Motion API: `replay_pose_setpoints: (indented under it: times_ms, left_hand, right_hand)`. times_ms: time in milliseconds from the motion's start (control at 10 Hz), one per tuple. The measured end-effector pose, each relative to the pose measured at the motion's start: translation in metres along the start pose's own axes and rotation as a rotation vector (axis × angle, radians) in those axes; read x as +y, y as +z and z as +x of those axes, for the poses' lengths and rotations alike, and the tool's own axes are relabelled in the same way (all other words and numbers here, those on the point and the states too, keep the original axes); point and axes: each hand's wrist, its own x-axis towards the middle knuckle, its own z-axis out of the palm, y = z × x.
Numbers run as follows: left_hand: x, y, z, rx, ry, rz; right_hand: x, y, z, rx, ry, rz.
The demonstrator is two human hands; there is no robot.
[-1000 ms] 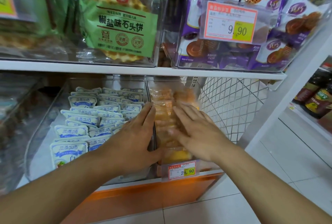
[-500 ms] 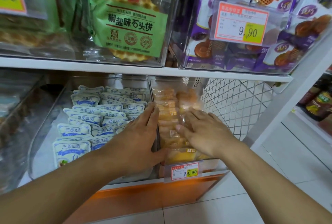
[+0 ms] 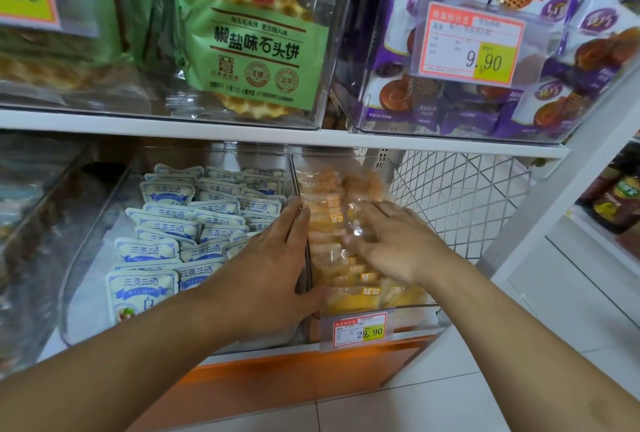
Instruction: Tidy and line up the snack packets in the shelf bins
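Both hands barely shift: my left hand [image 3: 273, 268] stays flat against the bin wall [image 3: 300, 223], right hand [image 3: 391, 241] spread, pressing the orange packets [image 3: 332, 209] inside, still straightening.

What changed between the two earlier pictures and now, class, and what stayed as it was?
Little changed. The right hand shifted slightly over the orange packets, its fingers bending a little more onto them. The left hand stayed flat along the divider between the bins, thumb at the orange bin's front. The white packets lie as before. Nothing was picked up or let go.
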Motion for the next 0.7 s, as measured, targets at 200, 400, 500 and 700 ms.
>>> replay_pose_setpoints:
  times_ms: [200, 400, 500, 700]
  left_hand:
    - [-0.001, -0.001, 0.0, -0.003, 0.001, -0.011]
    - [-0.002, -0.006, -0.002, -0.015, 0.019, 0.001]
    - [-0.002, -0.008, -0.001, -0.054, 0.017, 0.028]
    - [0.006, -0.017, -0.009, -0.092, -0.015, 0.0]
  right_hand:
    - [0.002, -0.002, -0.002, -0.029, -0.008, -0.028]
    - [0.005, 0.007, -0.008, -0.055, -0.036, 0.07]
    - [0.008, 0.014, -0.009, -0.12, -0.055, 0.047]
    - [0.006, 0.014, -0.01, -0.021, -0.082, 0.105]
